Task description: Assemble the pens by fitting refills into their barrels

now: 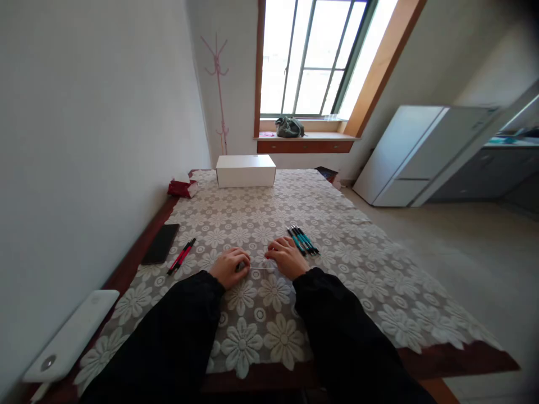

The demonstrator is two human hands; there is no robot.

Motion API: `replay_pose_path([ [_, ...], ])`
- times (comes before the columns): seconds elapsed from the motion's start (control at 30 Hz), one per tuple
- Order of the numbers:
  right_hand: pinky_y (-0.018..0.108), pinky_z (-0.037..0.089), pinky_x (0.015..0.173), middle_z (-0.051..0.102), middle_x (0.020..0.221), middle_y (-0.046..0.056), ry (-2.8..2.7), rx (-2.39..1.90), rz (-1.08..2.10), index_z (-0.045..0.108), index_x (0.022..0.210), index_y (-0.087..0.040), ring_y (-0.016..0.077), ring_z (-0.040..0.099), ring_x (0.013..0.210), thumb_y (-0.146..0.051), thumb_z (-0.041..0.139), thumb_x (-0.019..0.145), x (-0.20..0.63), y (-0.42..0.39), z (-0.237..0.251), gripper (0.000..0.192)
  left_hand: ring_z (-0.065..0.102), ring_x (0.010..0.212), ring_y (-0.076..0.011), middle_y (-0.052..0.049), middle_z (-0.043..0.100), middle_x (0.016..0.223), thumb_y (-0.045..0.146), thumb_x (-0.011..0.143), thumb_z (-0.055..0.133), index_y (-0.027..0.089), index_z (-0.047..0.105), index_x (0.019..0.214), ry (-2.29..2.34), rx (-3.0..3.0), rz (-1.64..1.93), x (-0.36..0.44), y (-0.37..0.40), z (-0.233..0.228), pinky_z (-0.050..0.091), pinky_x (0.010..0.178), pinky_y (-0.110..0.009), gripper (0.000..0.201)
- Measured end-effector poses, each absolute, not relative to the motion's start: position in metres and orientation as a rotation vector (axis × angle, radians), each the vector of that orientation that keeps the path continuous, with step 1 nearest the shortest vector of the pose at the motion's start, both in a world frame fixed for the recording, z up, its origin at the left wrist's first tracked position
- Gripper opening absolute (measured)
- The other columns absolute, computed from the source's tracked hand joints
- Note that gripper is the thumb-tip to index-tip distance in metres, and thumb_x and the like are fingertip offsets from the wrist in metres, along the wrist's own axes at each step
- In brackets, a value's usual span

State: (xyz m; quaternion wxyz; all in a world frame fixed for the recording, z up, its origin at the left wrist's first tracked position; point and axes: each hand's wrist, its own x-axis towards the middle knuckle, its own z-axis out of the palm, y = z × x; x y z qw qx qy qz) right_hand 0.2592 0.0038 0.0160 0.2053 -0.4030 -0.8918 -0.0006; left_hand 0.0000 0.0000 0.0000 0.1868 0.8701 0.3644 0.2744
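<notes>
Between the two hands, on the lace-covered worktop (337,235), a thin, clear, flat strip (257,268) is held, apparently a transparent sleeve or ruler; its exact material cannot be told. The left hand (229,267) is curled loosely at the strip's left end, its fingers bent around it, and the right hand (287,257) is laid at the right end with fingers pressed down on it. Both arms are clothed in black sleeves.

Just beside the right hand, a small fan of slim teal-and-black pens (303,240) is spread on the cloth. To the left of the left hand, set apart from it, two red-and-black pens (181,256) are lying side by side. A flat, dark rectangular phone (160,243) is placed further left, on the bare wood edge. A white rounded slab (69,336) is seen at the near left corner. At the far end of the floral crochet cloth, a white oblong box (246,170) is standing, with a red crumpled packet (182,188) near it.
</notes>
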Motion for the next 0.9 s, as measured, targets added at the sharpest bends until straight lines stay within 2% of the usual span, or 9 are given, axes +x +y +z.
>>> replay_pose_path([
  [0.2,0.051,0.020,0.109,0.072,0.099,0.005,-2.383,-1.316,0.031,0.072,0.093,-0.025,0.0245,0.057,0.104,-0.011,0.059,0.092,0.270,0.006,0.011,0.019,0.062,0.108,-0.0229,-0.005,0.073,0.104,0.023,0.085,0.061,0.023,0.068,0.084,1.055,2.440,0.799,-0.001,-0.001,0.001,0.048,0.101,-0.041,0.006],
  [0.27,0.052,0.018,0.110,0.072,0.103,0.006,-2.340,-1.312,0.056,0.072,0.097,-0.025,0.0248,0.057,0.106,-0.013,0.058,0.092,0.270,0.005,0.010,0.018,0.062,0.108,-0.0234,-0.005,0.073,0.104,0.023,0.085,0.062,0.024,0.068,0.083,1.069,2.438,0.800,0.000,-0.001,0.001,0.048,0.101,-0.041,0.006],
  [0.37,0.047,0.023,0.108,0.070,0.110,0.006,-2.296,-1.189,0.124,0.072,0.101,-0.025,0.0230,0.057,0.109,-0.022,0.059,0.095,0.264,0.001,0.014,0.015,0.062,0.109,-0.0241,-0.005,0.074,0.103,0.024,0.084,0.062,0.023,0.068,0.082,1.102,2.434,0.815,0.000,0.000,0.001,0.048,0.102,-0.042,0.007],
  [0.5,0.043,0.027,0.104,0.070,0.102,0.004,-2.352,-1.084,0.204,0.073,0.095,-0.026,0.0223,0.057,0.104,-0.038,0.068,0.092,0.251,-0.005,0.016,0.014,0.062,0.110,-0.0241,-0.004,0.074,0.103,0.026,0.085,0.064,0.024,0.070,0.084,1.109,2.431,0.828,0.000,-0.001,0.001,0.048,0.102,-0.043,0.007],
  [0.67,0.040,0.031,0.098,0.068,0.094,0.003,-2.432,-1.056,0.219,0.072,0.087,-0.024,0.0198,0.056,0.097,-0.030,0.064,0.095,0.245,-0.005,0.008,0.012,0.062,0.110,-0.0238,-0.004,0.075,0.102,0.026,0.085,0.065,0.024,0.071,0.084,1.081,2.427,0.838,0.000,-0.001,0.001,0.047,0.103,-0.043,0.006],
  [0.9,0.039,0.033,0.094,0.067,0.096,0.003,-2.481,-1.093,0.196,0.071,0.090,-0.024,0.0209,0.056,0.098,-0.030,0.070,0.091,0.247,-0.003,0.007,0.006,0.062,0.109,-0.0241,-0.004,0.075,0.102,0.027,0.084,0.066,0.023,0.072,0.082,1.112,2.422,0.837,0.000,0.000,0.000,0.046,0.103,-0.044,0.007],
])
